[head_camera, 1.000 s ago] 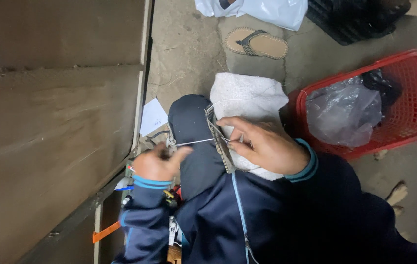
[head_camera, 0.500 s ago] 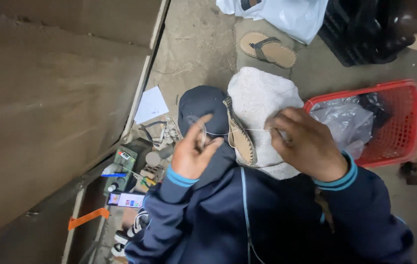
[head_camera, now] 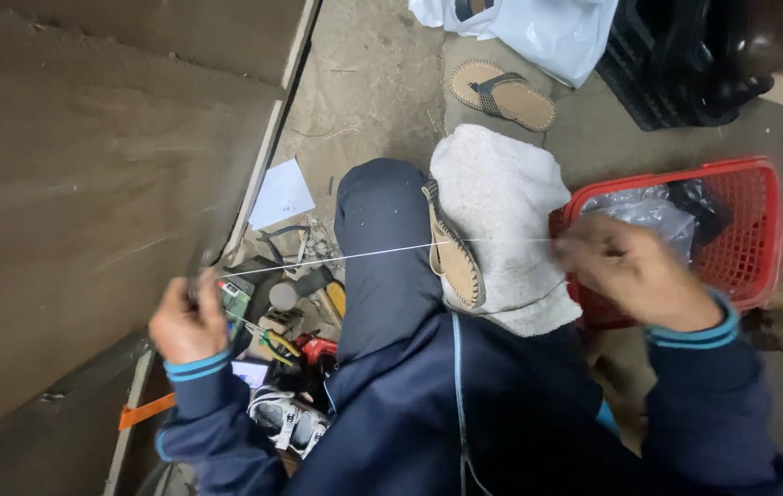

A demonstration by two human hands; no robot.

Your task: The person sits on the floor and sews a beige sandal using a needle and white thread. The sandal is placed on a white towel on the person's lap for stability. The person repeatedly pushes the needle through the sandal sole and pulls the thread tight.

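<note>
The person sits on the floor with a sandal sole (head_camera: 454,250) held on edge between the knees, against a white towel (head_camera: 501,220) draped over the right leg. A white thread (head_camera: 336,257) runs through the sole and stretches taut to both sides. The left hand (head_camera: 187,321) is pulled out to the left with its grip clenched around one end of the thread; it seems to hold a slim tool as well, but blur hides what it is. The right hand (head_camera: 630,271) is drawn out to the right, in front of a red basket (head_camera: 759,248), its fingers pinched on the other end of the thread.

This looks like the tightening part of a stitch along the sole's edge: both ends drawn apart to seat the thread. The next move likely calls for easing the tension, bringing both hands in to the sole, and piercing the next hole beside the last stitch while the knees keep the sole steady.

Small tools (head_camera: 286,312) lie scattered on the floor by the left knee, near a sheet of paper (head_camera: 279,193). A finished sandal (head_camera: 501,94) lies further off.
</note>
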